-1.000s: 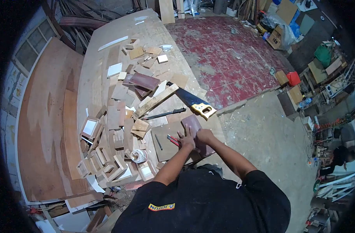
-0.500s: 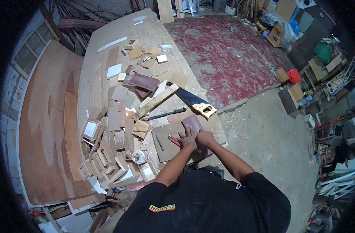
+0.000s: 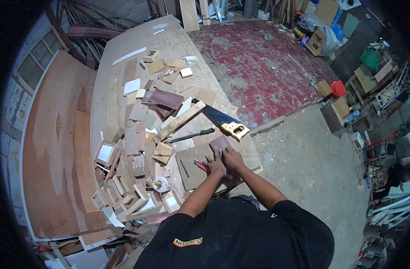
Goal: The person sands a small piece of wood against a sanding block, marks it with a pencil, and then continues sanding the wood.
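Observation:
My left hand (image 3: 215,166) lies flat with spread fingers, pressing on a reddish-brown wooden board (image 3: 220,142). Right beside it, my right hand (image 3: 233,159) rests on the same board with its fingers curled in; whatever they hold, if anything, is hidden. The board lies on a larger brown panel (image 3: 194,158) at the near end of the workbench. Just left of my left hand is a red-handled tool (image 3: 200,165), partly covered. A dark pencil-like stick (image 3: 184,168) lies further left. Beyond the board is a handsaw (image 3: 223,119) with a yellow handle.
A long wooden strip (image 3: 181,120) and a black rod-shaped tool (image 3: 190,135) lie across the bench (image 3: 111,94). Wood offcuts and small frames crowd its left side, around an open tub (image 3: 162,184). A large plywood sheet (image 3: 52,157) leans at far left.
My right hand has slid slightly forward and left along the board, closer to my left hand. My left hand stays nearly in place.

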Demonstrator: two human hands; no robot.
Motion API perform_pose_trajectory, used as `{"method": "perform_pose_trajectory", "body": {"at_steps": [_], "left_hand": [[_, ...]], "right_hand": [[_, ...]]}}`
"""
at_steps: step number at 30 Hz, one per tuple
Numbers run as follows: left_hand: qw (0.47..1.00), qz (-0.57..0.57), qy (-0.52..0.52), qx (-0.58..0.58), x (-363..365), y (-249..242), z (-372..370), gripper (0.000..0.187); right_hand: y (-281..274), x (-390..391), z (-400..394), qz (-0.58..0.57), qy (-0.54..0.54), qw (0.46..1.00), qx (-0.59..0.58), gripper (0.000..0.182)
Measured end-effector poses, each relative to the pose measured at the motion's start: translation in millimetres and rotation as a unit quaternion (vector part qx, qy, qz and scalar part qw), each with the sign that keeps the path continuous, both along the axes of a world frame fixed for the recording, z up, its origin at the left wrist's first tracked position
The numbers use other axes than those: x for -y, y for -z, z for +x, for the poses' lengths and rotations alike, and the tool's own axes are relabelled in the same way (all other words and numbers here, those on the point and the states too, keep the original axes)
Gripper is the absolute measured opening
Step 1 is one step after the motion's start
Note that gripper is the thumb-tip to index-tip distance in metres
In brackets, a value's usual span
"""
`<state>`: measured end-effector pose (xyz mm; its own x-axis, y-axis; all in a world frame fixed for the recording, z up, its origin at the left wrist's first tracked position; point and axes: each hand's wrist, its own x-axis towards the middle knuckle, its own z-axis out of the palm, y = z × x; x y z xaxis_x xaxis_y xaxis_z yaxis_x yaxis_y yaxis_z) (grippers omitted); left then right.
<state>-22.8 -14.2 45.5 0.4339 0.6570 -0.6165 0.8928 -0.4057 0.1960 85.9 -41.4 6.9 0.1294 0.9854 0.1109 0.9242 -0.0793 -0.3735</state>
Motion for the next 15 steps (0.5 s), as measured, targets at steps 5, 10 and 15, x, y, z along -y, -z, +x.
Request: {"method": "perform_pose_trajectory", "body": {"at_steps": [5, 10, 15], "left_hand": [[0.999, 0.053, 0.003, -0.008, 0, 21, 5, 0.109], [0.998, 0.013, 0.032, -0.06, -4, 4, 6, 0.11], [0.992, -0.025, 0.051, -0.115, -5, 8, 8, 0.113]], "right_hand": [[-20, 11, 13, -0.222, -0.076, 0.97, 0.062, 0.021], [-38, -18, 14, -0.254, -0.082, 0.96, 0.081, 0.022], [-14, -26, 5, -0.042, -0.037, 0.998, 0.039, 0.024]]}}
